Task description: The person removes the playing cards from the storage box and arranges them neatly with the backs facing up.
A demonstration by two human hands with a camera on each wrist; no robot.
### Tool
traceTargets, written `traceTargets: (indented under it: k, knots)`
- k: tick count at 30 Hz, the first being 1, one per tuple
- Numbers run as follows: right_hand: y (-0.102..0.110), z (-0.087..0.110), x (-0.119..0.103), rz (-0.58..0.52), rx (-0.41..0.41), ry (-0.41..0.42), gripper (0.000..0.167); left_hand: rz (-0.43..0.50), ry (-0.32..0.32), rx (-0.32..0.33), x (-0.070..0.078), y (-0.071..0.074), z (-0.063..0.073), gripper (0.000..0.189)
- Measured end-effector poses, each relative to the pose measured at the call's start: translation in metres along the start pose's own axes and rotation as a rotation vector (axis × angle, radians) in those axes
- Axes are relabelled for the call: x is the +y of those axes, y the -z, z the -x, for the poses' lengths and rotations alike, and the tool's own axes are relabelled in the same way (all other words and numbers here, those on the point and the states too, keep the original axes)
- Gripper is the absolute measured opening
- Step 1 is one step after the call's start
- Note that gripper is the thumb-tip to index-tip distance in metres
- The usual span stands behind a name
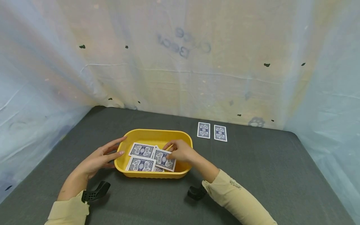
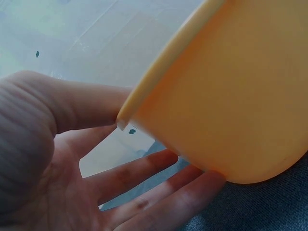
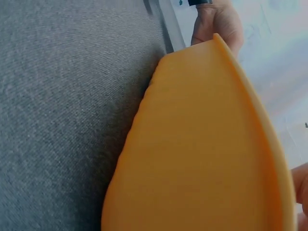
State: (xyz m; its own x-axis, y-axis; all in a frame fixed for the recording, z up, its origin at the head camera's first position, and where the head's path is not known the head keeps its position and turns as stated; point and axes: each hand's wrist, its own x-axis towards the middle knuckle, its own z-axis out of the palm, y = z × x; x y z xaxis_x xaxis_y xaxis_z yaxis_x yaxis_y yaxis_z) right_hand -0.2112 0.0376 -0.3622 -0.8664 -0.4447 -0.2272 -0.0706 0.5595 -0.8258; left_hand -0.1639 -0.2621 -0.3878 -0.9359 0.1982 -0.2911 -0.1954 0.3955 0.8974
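In the head view, your right hand point(image 1: 181, 150) is inside the yellow bin point(image 1: 153, 175), with thumb and fingers pinching the top card point(image 1: 161, 161) toward the bin's right end; other cards point(image 1: 140, 163) lie in the bin to the left of it and under it. Your left hand point(image 1: 99, 157) is at the bin's left end, fingers extended against it, clenching nothing. The step in hand seems to be handling that single card, and the next move probably calls for a light pinch that leaves the cards beneath undisturbed. A back-up pair of cards point(image 1: 203, 130) lies apart on the dark cloth point(image 1: 253, 168), beyond the bin's far right corner. The cloth spreads widest to the bin's right, so the most room seems to be there; your right wrist mount point(image 1: 197, 192) hangs beside the bin's near right corner, where it could catch the rim. In the left wrist view, your thumb meets the bin's rim and spread fingertips touch its outer wall. In the right wrist view, the bin's long wall hides the cards, so the pinch cannot be checked there.
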Motion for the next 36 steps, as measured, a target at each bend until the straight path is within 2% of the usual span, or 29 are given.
traceTargets:
  k: [8,16,21,36]
  knots:
    - [0.007,0.005,0.002,-0.076,0.104,0.093,0.045,0.0,-0.001,-0.007,0.001,0.0,0.0,0.074]
    - [0.013,0.01,0.008,-0.226,0.199,0.177,0.06,-0.001,0.004,-0.001,0.001,-0.001,0.0,0.074]
    - [0.017,0.013,0.01,-0.283,0.235,0.165,0.06,0.0,0.004,-0.002,0.001,0.0,0.0,0.074]
    - [0.033,0.016,0.023,-0.345,0.322,0.132,0.059,0.007,-0.005,-0.007,0.001,0.0,0.001,0.074]
